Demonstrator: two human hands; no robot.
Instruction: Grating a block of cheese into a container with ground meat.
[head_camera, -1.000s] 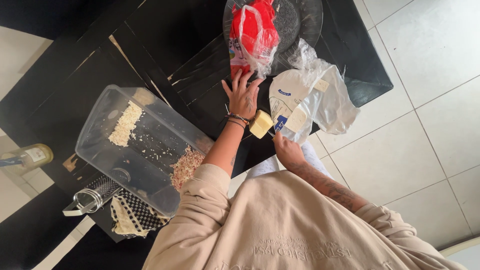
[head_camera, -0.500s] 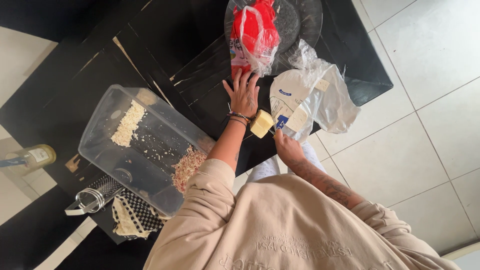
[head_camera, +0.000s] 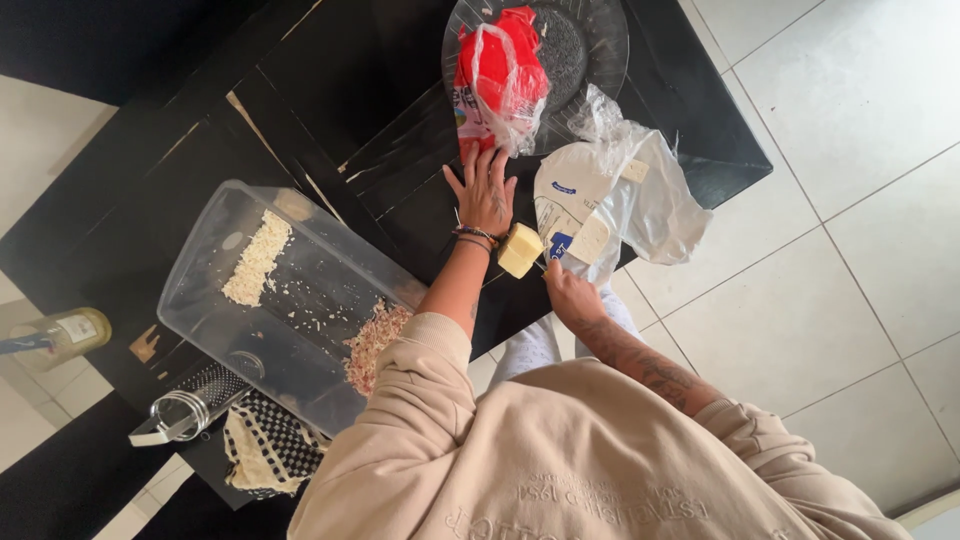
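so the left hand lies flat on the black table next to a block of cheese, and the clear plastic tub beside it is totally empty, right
Not quite. In the head view the clear plastic tub holds grated cheese in two patches. The rest stands: the left hand lies flat on the black table beside the block of cheese.

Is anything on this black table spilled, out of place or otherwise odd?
Nothing is clearly spilled. The grated cheese and shreds lie inside the clear plastic container. One oddity: the cheese block sits directly on the black table, beside its open wrapper.
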